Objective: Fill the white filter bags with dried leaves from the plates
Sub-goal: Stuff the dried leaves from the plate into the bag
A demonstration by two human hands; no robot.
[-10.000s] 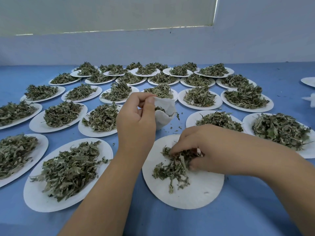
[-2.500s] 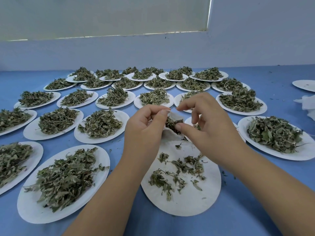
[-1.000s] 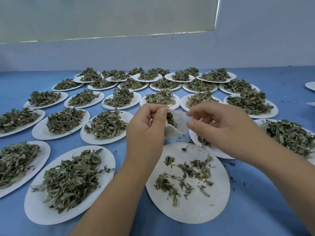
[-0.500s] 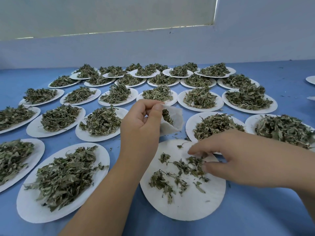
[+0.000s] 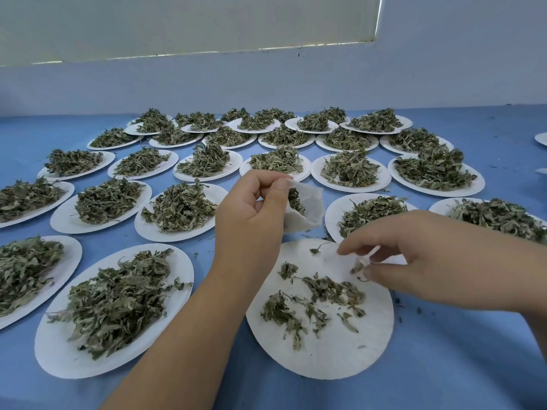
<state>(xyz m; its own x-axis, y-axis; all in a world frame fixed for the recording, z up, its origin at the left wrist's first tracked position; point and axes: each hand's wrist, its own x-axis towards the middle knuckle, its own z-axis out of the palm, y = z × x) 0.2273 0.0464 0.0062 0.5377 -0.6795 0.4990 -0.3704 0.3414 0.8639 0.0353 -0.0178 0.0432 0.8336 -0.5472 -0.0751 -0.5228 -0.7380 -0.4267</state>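
My left hand (image 5: 250, 214) holds a white filter bag (image 5: 307, 213) up by its rim, above the table; dried leaves show inside its open mouth. Just below it lies a white paper plate (image 5: 340, 350) with a thin scatter of dried leaves (image 5: 322, 294). My right hand (image 5: 414, 255) hovers over the far edge of that plate, thumb and fingers pinching a few leaf bits (image 5: 356, 266).
Several white plates heaped with dried leaves cover the blue table, such as a full one (image 5: 115, 309) at near left and another (image 5: 370, 214) behind the right hand. A wall runs along the back. A plate edge (image 5: 541, 139) shows at far right.
My right hand left the bag's mouth, dropped to the near plate and pinched up a few leaves. The left hand kept holding the bag in about the same place.
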